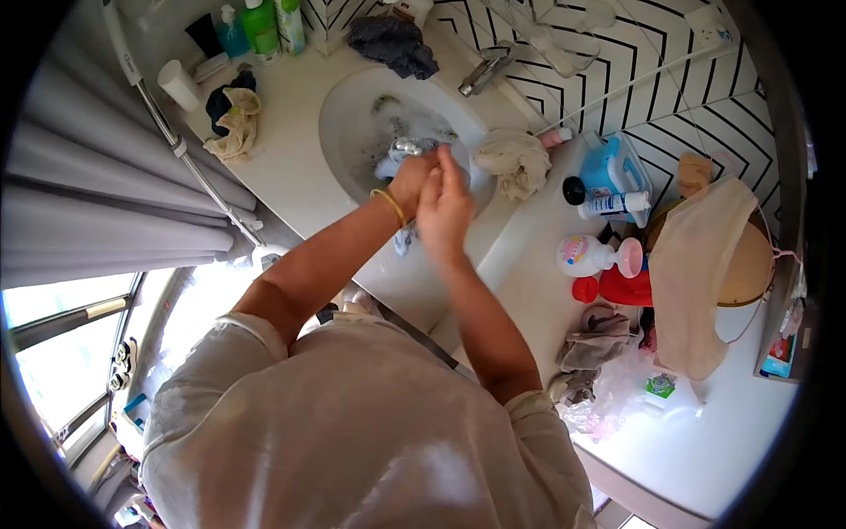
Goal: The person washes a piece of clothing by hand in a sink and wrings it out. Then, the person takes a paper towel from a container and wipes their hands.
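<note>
Pressing together in the head view, your left hand [411,183] and right hand [443,207] meet over the sink [336,128]; I cannot tell if they grip anything. The wet blue cloth [385,167] lies under them, at the sink's 7 o'clock. A blue bit [403,241] hangs at 6 o'clock, so it might drip outside. Suds could make your fingers slip. Splashes could wet the tan cloth [513,165] at 3 o'clock, because it sits so near.

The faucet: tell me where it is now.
In the head view, the faucet is right of top centre, just beyond the basin, to the right of the dark grey cloth.
</note>
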`<state>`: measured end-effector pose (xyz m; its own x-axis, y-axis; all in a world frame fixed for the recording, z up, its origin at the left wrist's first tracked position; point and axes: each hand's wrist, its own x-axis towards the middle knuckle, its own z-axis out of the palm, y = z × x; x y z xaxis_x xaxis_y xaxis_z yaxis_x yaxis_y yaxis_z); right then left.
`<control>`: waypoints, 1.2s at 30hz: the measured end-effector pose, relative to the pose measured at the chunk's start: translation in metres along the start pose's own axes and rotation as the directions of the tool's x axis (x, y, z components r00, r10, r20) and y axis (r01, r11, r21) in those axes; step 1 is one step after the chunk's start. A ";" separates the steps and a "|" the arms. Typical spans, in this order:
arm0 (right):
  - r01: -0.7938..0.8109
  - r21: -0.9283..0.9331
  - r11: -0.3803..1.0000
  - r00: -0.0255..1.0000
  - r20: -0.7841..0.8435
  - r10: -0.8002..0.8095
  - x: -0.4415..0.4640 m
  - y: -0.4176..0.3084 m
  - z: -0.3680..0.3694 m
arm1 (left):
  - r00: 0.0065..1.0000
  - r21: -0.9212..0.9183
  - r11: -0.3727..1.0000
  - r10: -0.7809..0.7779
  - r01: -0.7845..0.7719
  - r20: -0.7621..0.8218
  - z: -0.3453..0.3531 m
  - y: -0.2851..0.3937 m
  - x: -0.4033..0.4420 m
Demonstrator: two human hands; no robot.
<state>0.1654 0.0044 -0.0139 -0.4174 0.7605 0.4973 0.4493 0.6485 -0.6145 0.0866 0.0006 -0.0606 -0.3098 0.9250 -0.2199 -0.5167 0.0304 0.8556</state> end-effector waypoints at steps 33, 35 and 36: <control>-0.303 0.753 0.583 0.952 0.264 0.154 -0.011 0.033 -0.101 | 0.762 -0.581 0.565 -0.141 0.586 0.632 0.022 0.052 -0.056; -0.463 0.630 0.624 0.882 0.398 0.252 -0.014 0.032 -0.110 | 0.758 -0.535 0.607 -0.183 0.588 0.625 0.023 0.048 -0.058; -0.536 0.557 0.634 0.835 0.459 0.303 -0.016 0.033 -0.113 | 0.757 -0.512 0.626 -0.204 0.588 0.620 0.022 0.045 -0.060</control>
<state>0.2759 0.0175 0.0274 -0.5746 0.8168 -0.0519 0.0685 -0.0152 -0.9975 0.0997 -0.0446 0.0017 0.3660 0.9292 -0.0508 -0.9142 0.3693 0.1668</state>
